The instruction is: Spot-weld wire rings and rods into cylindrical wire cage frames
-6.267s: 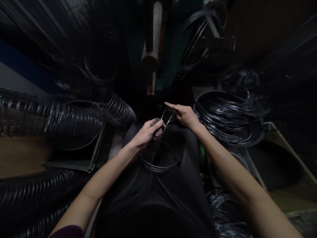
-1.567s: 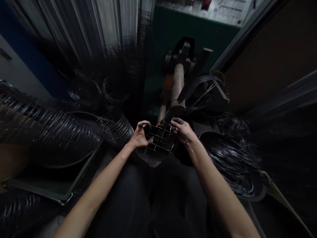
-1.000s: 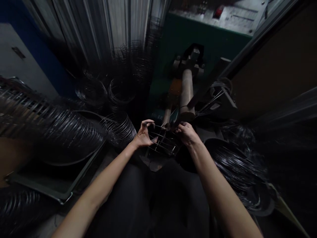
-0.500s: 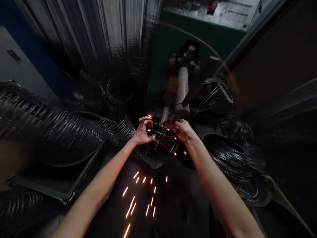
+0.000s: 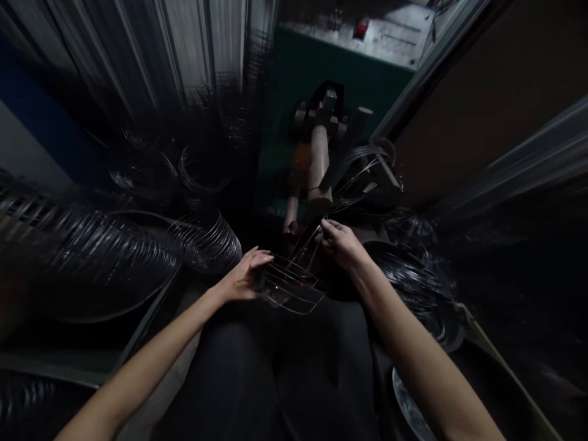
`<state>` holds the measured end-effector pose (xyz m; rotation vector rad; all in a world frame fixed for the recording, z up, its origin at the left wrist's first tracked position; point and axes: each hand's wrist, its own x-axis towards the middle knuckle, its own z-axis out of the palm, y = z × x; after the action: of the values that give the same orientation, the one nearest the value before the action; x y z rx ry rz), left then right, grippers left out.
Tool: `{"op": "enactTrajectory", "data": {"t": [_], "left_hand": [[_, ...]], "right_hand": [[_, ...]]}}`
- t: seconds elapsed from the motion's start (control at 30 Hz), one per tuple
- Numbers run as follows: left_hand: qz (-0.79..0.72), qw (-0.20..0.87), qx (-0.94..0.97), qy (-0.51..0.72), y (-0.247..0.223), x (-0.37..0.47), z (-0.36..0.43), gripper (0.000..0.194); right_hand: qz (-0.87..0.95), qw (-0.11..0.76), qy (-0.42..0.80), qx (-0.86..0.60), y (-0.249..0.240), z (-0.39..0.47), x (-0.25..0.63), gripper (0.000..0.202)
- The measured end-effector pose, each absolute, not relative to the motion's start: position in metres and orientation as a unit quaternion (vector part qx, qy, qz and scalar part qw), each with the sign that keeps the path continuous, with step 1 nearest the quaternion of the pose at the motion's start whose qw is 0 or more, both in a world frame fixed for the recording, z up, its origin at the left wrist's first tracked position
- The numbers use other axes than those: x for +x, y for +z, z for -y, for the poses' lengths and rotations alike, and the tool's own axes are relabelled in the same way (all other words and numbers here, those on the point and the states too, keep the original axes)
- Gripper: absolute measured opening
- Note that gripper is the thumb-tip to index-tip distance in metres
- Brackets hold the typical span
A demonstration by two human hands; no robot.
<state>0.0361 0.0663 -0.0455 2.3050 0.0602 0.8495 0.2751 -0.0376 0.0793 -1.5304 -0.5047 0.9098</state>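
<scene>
A round wire frame (image 5: 294,288) of thin rings and cross wires hangs low in front of the machine, above my lap. My left hand (image 5: 248,274) grips its left side between thumb and fingers. Closed near the lower end of the machine's arm, my right hand (image 5: 337,239) pinches thin wire pieces; their exact number is hard to see. The thick metal cylinder (image 5: 320,162) of the machine ends just above and left of my right hand. A smaller rod (image 5: 291,217) with a dark tip stands left of it. Two tiny red spots glow at the wire frame.
The green machine body (image 5: 340,73) has a red switch (image 5: 361,29) on top. Wire ring coils (image 5: 206,239) lie left, beside a larger ring stack (image 5: 92,233). A heap of dark wires (image 5: 413,275) is at the right, and corrugated sheeting (image 5: 197,43) stands behind.
The bright sparks are gone. The wire frame and my left hand have moved down and left, away from the machine's tips. The whole view has shifted, with the machine now further left.
</scene>
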Motion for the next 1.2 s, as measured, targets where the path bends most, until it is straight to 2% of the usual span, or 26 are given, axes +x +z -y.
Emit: {"op": "enactTrajectory", "data": {"t": [0.07, 0.1, 0.13, 0.23, 0.3, 0.37, 0.43, 0.53, 0.6, 0.77, 0.93, 1.07, 1.13, 1.2], "left_hand": [[-0.047, 0.374, 0.897, 0.23, -0.035, 0.014, -0.056, 0.094], [-0.075, 0.406, 0.887, 0.205, -0.026, 0.007, -0.051, 0.094], [-0.106, 0.448, 0.865, 0.197, -0.016, 0.006, -0.044, 0.086], [-0.165, 0.607, 0.754, 0.192, 0.014, 0.025, -0.016, 0.047], [-0.18, 0.703, 0.665, 0.177, 0.028, 0.046, 0.005, 0.044], [-0.196, 0.756, 0.602, 0.166, 0.038, 0.059, 0.023, 0.044], [-0.214, 0.757, 0.595, 0.165, 0.046, 0.059, 0.032, 0.042], [-0.212, 0.699, 0.662, 0.166, 0.061, 0.043, 0.032, 0.037], [-0.19, 0.663, 0.705, 0.167, 0.074, 0.031, 0.026, 0.032], [-0.166, 0.607, 0.742, 0.232, 0.103, 0.017, 0.01, 0.026], [-0.211, 0.677, 0.677, 0.198, 0.088, 0.022, 0.006, 0.03], [-0.228, 0.717, 0.649, 0.115, 0.048, 0.029, 0.021, 0.035], [-0.225, 0.686, 0.685, 0.096, 0.03, 0.033, 0.028, 0.035], [-0.196, 0.608, 0.762, 0.106, 0.016, 0.038, 0.029, 0.032]], "right_hand": [[0.256, 0.581, 0.361, -0.683, 0.067, 0.074, 0.25, 0.035], [0.279, 0.565, 0.333, -0.702, 0.06, 0.089, 0.235, 0.035], [0.305, 0.546, 0.296, -0.722, 0.053, 0.103, 0.217, 0.034], [0.401, 0.47, 0.18, -0.765, 0.032, 0.127, 0.166, 0.025], [0.48, 0.408, 0.156, -0.761, 0.024, 0.137, 0.146, 0.023], [0.569, 0.354, 0.188, -0.718, 0.026, 0.147, 0.145, 0.022], [0.615, 0.343, 0.193, -0.683, 0.04, 0.16, 0.163, 0.019], [0.574, 0.385, 0.067, -0.719, 0.071, 0.178, 0.208, 0.022], [0.555, 0.383, 0.026, -0.738, 0.089, 0.183, 0.234, 0.029], [0.582, 0.34, 0.132, -0.727, 0.12, 0.185, 0.245, 0.031], [0.521, 0.342, 0.248, -0.742, 0.131, 0.199, 0.223, 0.034], [0.421, 0.363, 0.362, -0.748, 0.096, 0.217, 0.215, 0.039], [0.368, 0.375, 0.417, -0.742, 0.069, 0.227, 0.216, 0.04], [0.301, 0.397, 0.468, -0.73, 0.046, 0.235, 0.218, 0.043]]}}
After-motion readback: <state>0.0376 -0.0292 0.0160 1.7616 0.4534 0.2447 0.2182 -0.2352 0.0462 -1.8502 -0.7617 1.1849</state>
